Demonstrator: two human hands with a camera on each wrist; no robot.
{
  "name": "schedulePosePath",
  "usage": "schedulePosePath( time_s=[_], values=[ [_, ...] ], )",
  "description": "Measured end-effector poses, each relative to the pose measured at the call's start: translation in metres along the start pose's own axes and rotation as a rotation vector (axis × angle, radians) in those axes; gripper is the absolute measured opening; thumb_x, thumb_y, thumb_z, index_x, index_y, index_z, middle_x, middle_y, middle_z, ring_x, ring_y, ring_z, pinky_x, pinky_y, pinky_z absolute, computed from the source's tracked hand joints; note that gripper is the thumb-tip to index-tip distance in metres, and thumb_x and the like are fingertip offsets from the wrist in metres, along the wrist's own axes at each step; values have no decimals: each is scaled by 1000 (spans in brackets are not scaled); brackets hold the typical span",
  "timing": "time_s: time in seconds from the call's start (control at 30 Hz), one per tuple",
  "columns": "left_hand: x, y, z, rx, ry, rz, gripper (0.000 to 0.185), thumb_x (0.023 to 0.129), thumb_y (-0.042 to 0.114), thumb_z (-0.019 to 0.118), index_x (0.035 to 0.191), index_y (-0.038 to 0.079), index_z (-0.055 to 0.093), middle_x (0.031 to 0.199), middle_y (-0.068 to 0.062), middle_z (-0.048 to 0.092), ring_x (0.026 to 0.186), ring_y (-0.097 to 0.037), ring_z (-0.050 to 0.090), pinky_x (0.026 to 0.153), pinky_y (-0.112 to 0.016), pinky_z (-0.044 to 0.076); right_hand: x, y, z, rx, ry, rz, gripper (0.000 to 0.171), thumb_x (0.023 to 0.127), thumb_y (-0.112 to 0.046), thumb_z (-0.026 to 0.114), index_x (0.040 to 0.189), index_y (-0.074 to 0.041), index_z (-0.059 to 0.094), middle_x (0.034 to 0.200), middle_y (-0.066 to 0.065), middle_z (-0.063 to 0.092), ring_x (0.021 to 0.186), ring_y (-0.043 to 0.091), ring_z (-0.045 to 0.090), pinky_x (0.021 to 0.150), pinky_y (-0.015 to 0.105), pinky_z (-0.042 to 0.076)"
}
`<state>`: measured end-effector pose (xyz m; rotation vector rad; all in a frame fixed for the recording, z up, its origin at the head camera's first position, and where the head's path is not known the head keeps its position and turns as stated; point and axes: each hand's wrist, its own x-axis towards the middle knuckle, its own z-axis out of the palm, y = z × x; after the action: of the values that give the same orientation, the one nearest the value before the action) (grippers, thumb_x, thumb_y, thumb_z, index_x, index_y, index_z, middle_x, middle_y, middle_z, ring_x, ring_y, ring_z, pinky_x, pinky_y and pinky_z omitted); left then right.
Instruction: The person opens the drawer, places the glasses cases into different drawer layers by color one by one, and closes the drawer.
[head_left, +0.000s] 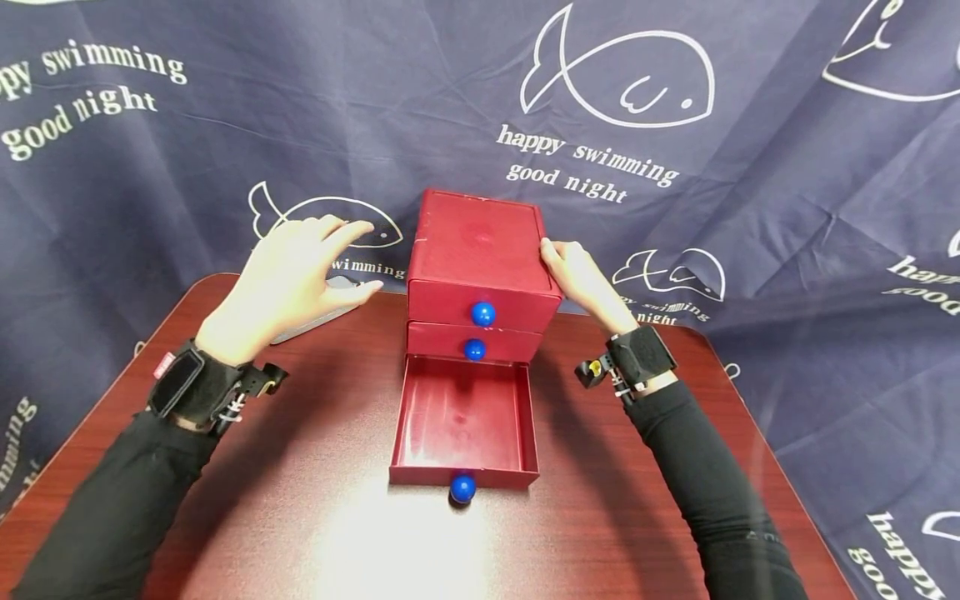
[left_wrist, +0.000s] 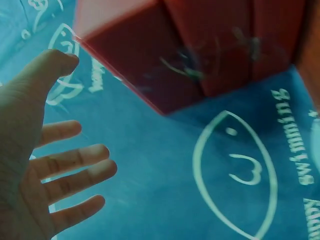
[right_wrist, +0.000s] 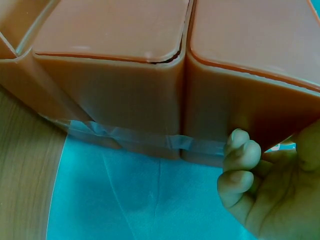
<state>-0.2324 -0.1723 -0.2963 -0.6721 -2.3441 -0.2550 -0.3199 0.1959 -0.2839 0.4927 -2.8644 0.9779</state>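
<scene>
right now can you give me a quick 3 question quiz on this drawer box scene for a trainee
1. True or false: the bottom drawer of the red drawer box is pulled out and nothing can be seen in it.
2. Which hand touches the box? A) the left hand B) the right hand C) both
3. Fill in: each drawer front carries a round ____ knob.

Key
1. True. The top two drawers are pushed in.
2. B. The right hand holds the box's right side; the left hand hovers with fingers spread, clear of the box, above a grey flat thing on the table.
3. Blue.
</scene>
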Motion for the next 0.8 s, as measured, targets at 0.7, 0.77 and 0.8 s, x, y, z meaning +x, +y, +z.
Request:
schedulePosePath(
  time_s=[0.7,0.77,0.8],
  values=[
    [-42,-77,54,-53,-278,-306,63,85,39,76,134,3,58,122,-25,62,111,-46,61,88,-64,47,0,-2,1,-18,14,-7,43,108,-28,37,76,-7,57,60,-5,51,58,13,51,64,29,41],
    [-45,-81,58,-53,-286,-310,62,84,37,77,132,1,59,120,-26,63,108,-46,62,87,-64,47,0,-2,1,-17,13,-7,43,108,-28,37,76,-7,57,61,-5,51,58,12,51,64,29,41],
    [-47,-83,60,-55,-290,-310,62,84,36,77,132,1,59,119,-26,63,107,-45,62,87,-63,48,0,-1,1,-15,11,-7,43,108,-28,37,76,-7,57,60,-5,51,56,11,51,64,29,41]
  ],
)
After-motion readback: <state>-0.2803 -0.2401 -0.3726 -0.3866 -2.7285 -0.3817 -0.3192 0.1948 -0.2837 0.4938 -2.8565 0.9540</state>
